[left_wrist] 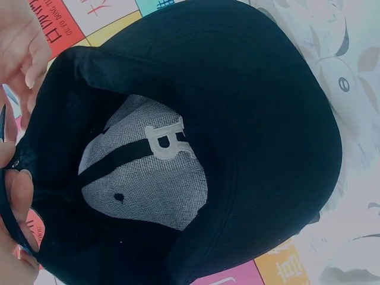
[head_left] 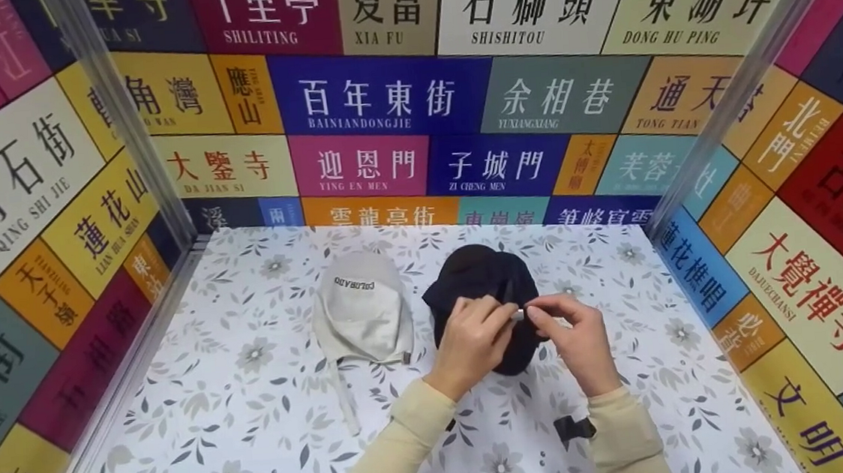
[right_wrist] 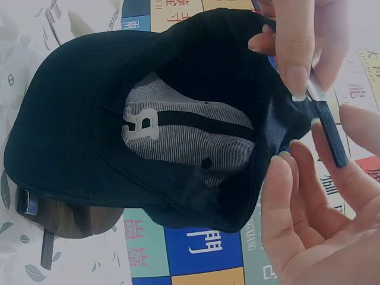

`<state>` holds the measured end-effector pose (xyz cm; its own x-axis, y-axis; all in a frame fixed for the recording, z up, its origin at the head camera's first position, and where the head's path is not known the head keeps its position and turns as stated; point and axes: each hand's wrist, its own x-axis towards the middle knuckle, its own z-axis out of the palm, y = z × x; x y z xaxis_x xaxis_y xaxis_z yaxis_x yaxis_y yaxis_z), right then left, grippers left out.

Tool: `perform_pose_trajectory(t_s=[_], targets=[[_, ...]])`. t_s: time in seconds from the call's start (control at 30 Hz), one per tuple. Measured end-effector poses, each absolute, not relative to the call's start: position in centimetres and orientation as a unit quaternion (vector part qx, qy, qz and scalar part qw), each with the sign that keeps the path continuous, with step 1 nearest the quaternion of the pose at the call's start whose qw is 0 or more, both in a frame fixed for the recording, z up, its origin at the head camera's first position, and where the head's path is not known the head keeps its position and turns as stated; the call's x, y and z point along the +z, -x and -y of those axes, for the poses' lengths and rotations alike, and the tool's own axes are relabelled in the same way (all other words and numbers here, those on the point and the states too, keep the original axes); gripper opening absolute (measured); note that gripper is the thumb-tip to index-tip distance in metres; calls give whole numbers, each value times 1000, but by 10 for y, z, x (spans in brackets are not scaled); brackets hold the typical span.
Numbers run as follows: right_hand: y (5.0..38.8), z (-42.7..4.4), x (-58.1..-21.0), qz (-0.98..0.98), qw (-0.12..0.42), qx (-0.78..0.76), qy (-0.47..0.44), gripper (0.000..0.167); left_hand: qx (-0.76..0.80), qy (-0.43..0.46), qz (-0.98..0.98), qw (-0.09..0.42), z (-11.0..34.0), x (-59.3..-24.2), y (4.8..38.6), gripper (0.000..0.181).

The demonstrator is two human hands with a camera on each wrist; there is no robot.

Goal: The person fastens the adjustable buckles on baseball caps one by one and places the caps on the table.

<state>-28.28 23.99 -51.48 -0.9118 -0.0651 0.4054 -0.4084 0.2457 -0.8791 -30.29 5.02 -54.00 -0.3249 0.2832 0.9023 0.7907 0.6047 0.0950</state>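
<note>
Both hands are at the back of a black baseball cap (head_left: 479, 284), its pale mesh lining and a backwards-looking letter patch visible inside in the wrist views. My left hand (head_left: 474, 334) pinches the cap's back edge near a pale buckle-like piece (right_wrist: 317, 89). Between the fingers of my right hand (head_left: 578, 337) is the free end of the narrow black strap (right_wrist: 332, 133). In the right wrist view, the left hand is at the top and the right hand (right_wrist: 314, 225) at lower right. How the strap passes through the buckle is partly hidden by fingertips.
An off-white cap (head_left: 363, 309) with dark lettering lies left of the hands, its strap trailing toward me. Under the black cap in the right wrist view lies a brown cap (right_wrist: 83, 219). Printed panels (head_left: 381, 100) wall the flower-patterned table (head_left: 256, 430) on three sides.
</note>
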Motion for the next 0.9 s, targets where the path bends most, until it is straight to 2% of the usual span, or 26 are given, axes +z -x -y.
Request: perform_pose_trajectory(t_s=[0.17,0.27,0.57,0.9], targets=[[272,-228,-498,775,158,585,-179,9,-262,355,765,470,-51,-541,303,15],[274,-229,-502,780,163,575,-184,7,-257,355,762,477,-51,-541,303,15],[284,-238,-519,776,152,588,-168,10,-234,350,768,483,-50,-540,302,15],[268,-228,-493,775,161,583,-183,10,-223,339,764,502,-50,-539,302,14]])
